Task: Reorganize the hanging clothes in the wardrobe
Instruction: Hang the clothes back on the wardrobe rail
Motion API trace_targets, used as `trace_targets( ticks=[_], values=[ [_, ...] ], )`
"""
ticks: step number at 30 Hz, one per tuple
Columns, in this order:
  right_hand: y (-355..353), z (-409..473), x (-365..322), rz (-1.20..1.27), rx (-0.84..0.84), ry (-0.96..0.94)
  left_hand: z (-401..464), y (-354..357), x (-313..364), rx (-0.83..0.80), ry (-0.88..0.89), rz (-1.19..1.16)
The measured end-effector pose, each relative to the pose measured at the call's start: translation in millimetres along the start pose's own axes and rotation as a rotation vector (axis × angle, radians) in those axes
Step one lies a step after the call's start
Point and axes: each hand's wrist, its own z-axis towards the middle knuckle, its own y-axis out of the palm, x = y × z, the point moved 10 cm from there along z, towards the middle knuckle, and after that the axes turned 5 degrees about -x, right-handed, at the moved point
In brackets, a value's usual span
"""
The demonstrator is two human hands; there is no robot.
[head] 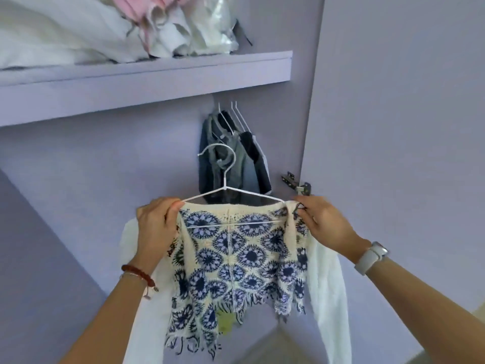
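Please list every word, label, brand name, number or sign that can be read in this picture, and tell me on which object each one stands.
No text can be read anywhere in this picture.
Crochet top: only a blue flower pattern, no letters.
Yellow-green tag at its lower hem: too blurred to tell whether it bears any print.
Watch on the right wrist: its face is turned away, nothing readable.
Hanging dark clothes, shelf: no labels visible.

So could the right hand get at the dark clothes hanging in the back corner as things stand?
Probably not yet. The right hand pinches the patterned top at one end of the white hanger, so it is occupied. The space towards the dark clothes looks free otherwise.
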Motion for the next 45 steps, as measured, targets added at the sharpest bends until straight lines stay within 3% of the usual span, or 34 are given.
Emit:
trace_targets(
  ticks=[4,8,11,21,28,34,41,45],
  values=[
    [7.5,30.8,-31.4,-0.038,-0.023,-0.233,20.6,-15.6,-19.4,0.065,-0.041,0.075],
    [19.9,59.3,-42.1,0.007,-0.056,-0.282,43.3,-20.2,-37.7,0.100,-0.144,0.201],
    [12.4,73.3,-50.8,-0.003,0.135,-0.316,57.7,-19.1,-37.2,0.111,-0.204,0.234],
    [30.9,160.1,-45.9,0.185,0.220,0.021,92.2,-44.1,85.7,0.411,0.234,0.558],
    [42.1,229.2,-42.6,0.228,0.171,0.191,140.9,-49.6,83.8,0.402,0.133,0.819],
    [79.0,262.0,-22.0,0.197,-0.015,0.315,146.7,-42.1,67.4,0.444,0.132,0.951],
    [88.2,257.4,34.6,0.338,0.082,0.462,150.1,-38.4,61.4,0.484,0.141,1.008],
    [94.9,256.0,36.6,0.401,0.049,0.435,150.0,-38.1,63.8,0.482,0.145,0.985]
  ],
)
